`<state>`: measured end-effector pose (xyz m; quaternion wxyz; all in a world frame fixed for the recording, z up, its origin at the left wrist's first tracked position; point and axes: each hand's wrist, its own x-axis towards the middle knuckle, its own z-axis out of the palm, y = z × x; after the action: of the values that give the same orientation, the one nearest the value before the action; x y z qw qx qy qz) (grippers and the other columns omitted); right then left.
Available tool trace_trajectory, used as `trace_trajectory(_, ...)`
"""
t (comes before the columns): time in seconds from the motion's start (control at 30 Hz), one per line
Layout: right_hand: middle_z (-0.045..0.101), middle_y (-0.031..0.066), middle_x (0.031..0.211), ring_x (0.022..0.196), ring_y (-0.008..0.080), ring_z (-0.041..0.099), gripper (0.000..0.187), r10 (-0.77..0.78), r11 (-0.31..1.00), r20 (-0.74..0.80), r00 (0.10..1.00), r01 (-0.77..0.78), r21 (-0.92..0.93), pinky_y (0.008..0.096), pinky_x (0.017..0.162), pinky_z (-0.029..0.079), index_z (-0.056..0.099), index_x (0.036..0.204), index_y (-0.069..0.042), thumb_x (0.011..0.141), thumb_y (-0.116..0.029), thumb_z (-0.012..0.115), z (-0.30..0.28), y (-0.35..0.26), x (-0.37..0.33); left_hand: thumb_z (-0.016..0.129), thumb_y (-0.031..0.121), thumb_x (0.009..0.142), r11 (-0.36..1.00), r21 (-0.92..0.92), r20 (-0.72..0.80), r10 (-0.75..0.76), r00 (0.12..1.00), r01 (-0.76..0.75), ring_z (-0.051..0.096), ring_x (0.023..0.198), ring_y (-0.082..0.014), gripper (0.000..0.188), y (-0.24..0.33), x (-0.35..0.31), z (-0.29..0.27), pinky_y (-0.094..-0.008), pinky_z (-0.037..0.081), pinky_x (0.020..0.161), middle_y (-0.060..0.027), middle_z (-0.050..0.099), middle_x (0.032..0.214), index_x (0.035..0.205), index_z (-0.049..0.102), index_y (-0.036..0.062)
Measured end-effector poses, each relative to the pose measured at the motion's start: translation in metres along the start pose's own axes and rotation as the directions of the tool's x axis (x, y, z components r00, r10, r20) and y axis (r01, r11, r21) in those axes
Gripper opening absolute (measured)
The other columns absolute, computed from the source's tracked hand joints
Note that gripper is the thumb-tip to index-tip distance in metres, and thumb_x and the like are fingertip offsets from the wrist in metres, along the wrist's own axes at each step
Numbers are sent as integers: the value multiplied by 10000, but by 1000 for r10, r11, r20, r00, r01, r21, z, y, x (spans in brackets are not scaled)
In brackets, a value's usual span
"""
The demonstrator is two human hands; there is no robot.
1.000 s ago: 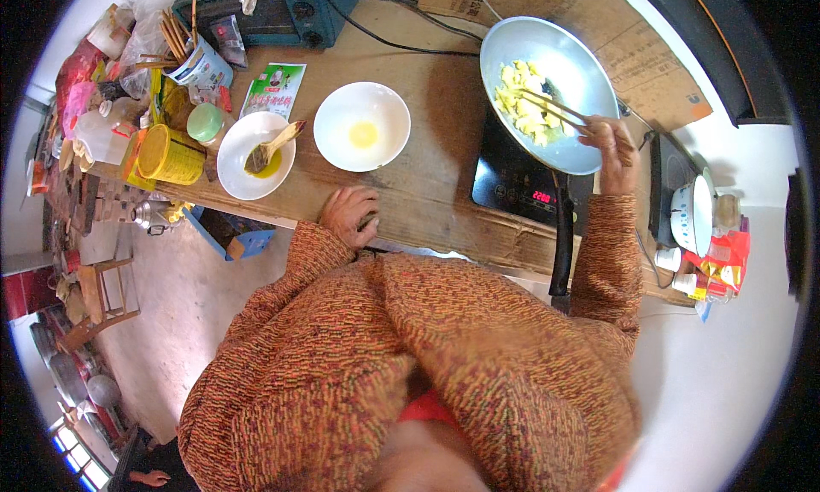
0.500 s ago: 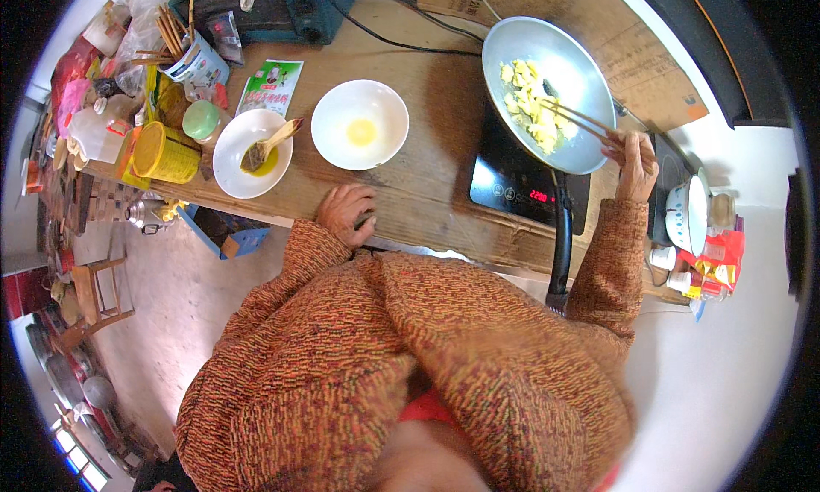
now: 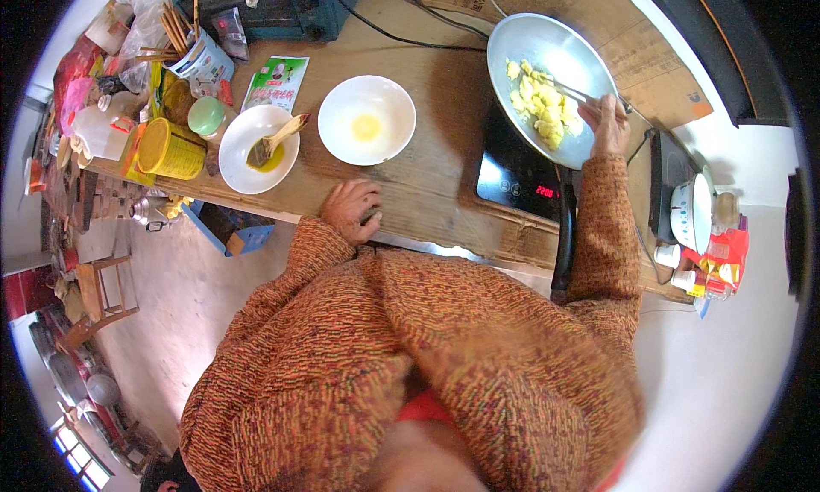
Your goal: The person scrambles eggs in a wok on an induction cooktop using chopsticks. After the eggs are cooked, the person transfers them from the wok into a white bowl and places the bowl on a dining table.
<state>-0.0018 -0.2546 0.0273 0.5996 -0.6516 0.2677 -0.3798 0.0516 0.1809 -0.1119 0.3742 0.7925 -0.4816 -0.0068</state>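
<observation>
At the right, my right hand (image 3: pixel 607 125) is closed round a pair of chopsticks (image 3: pixel 567 90), which reach over the pan's inside. Yellow scrambled egg (image 3: pixel 547 108) lies in pieces in the grey frying pan (image 3: pixel 511 41). The pan sits on a black induction cooker (image 3: pixel 512 169) with lit red digits, its black handle (image 3: pixel 565 240) pointing toward me. On the table's front edge rests my left hand (image 3: pixel 352 210), fingers curled in; a small dark patch shows at them, and I cannot make out what it is. Beyond it stands a white bowl (image 3: pixel 384 95) with a little yellow liquid.
Left of that bowl, a smaller white bowl (image 3: pixel 235 150) holds oil and a brush (image 3: pixel 278 140). A green-and-white packet (image 3: pixel 275 80), a yellow tub (image 3: pixel 171 149) and a green-lidded jar (image 3: pixel 207 116) stand nearby. An enamel pot (image 3: pixel 690 214) is at the far right.
My right hand has moved left and farther in over the pan with the chopsticks. Some egg pieces lie differently. My left hand stays at the table edge.
</observation>
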Motion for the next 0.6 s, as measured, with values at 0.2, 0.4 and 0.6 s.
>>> trace_trajectory(0.2,588,137,857,745,213,624,301,-80,996,143,986,85,-31,308,674,552,550,916,34,887,-266,538,8,-30,-35,625,157,666,1000,2,-8,20,1000,-20,479,1037,-285,231,-1,0,2,-419,371,863,-96,546,1076,866,578,50)
trace_trajectory(0.4,589,98,877,804,204,617,235,31,998,220,975,-42,49,315,713,543,560,873,-13,887,-247,538,8,-2,-33,628,143,667,1000,6,27,2,1000,-3,469,1054,-286,244,0,0,-1,-425,367,876,-98,538,1097,887,577,51)
trace_trajectory(0.6,618,125,901,808,208,628,245,41,987,223,974,-5,-163,300,688,533,573,878,-10,889,-250,528,-43,-48,-36,626,138,671,1000,-7,28,27,999,-27,460,1072,-291,249,-7,-1,3,-430,360,886,-103,535,1107,894,573,42)
